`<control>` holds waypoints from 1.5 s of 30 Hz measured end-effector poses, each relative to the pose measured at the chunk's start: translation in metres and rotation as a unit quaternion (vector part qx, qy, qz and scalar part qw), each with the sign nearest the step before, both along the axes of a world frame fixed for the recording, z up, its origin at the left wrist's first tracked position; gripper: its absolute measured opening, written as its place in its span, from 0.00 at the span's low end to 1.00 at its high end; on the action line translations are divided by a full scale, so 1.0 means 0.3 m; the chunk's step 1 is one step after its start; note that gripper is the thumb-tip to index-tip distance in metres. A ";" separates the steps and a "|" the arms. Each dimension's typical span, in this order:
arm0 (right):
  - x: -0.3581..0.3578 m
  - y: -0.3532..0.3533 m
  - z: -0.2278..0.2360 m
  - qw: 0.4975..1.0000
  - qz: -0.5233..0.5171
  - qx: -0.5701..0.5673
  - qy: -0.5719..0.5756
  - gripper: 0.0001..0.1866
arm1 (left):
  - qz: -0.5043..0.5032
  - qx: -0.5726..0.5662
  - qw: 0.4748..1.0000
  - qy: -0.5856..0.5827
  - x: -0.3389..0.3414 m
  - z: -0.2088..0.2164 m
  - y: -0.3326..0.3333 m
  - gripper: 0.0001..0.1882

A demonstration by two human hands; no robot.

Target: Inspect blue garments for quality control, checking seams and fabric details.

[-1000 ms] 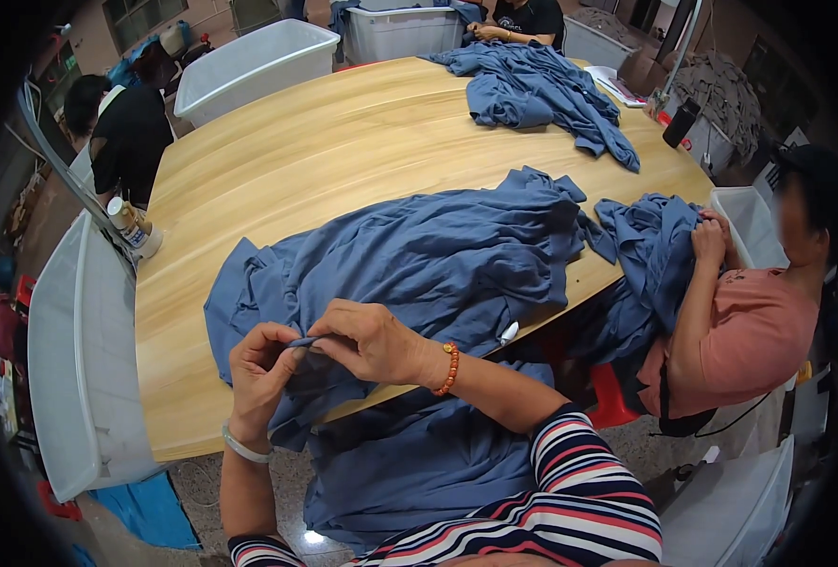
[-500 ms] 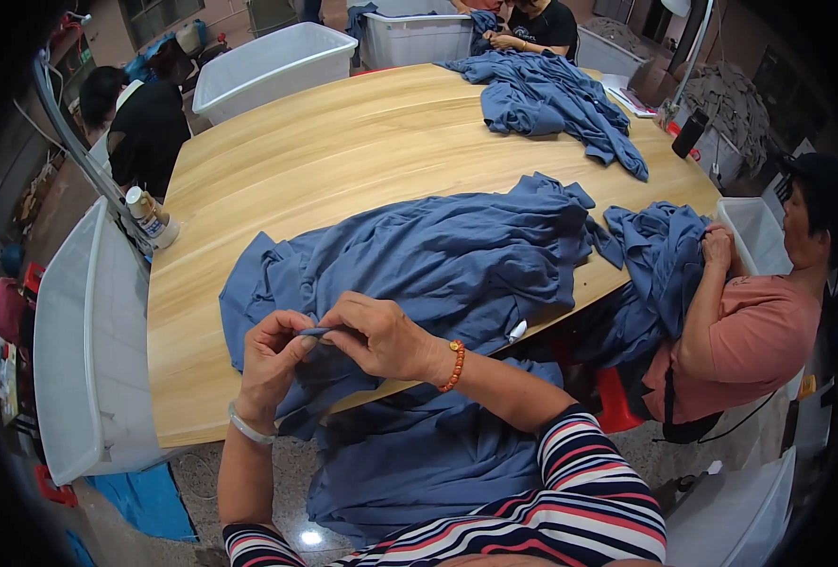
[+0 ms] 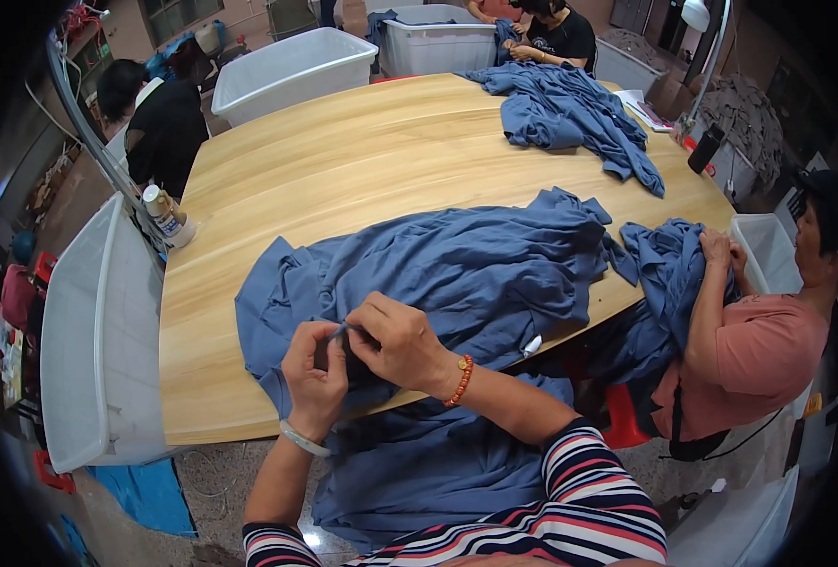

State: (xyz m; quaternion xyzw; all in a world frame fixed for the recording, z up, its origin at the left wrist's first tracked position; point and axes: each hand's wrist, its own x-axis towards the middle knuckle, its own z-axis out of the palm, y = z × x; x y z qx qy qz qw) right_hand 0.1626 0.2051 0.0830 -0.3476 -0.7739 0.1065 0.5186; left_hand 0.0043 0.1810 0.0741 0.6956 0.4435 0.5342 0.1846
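Note:
Blue-grey fabric lies heaped and wrinkled across the near half of the table, and more of it hangs over the near edge toward my lap. My left hand, with a pale bangle at its wrist, pinches a small folded bit of this cloth between thumb and fingers. Close against it, my right hand, wearing an orange bead bracelet, pinches the same bit from the other side. The fingertips almost meet, and whatever lies between them is mostly hidden. A small white object rests by the table edge, right of my hands.
The wooden table carries another blue cloth pile at the far right. A co-worker sits at the right handling blue cloth. A bottle stands at the left edge. White plastic tubs surround the table.
The folded bit of cloth has turned from lying level to more upright between my fingertips. My left hand has rotated and come in closer to my right. The whole view has shifted slightly.

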 end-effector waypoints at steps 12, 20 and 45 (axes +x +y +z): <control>0.032 0.070 0.050 0.990 -0.087 -0.080 -0.075 0.09 | -0.014 -0.159 0.987 0.031 -0.156 0.026 0.087 0.10; -0.045 0.049 0.009 0.989 0.108 -0.099 -0.013 0.17 | 0.022 -0.138 0.987 0.080 -0.110 0.097 0.041 0.08; 0.034 0.086 0.066 0.877 0.154 -0.435 0.135 0.06 | 0.061 0.006 0.987 0.147 -0.033 0.088 0.011 0.11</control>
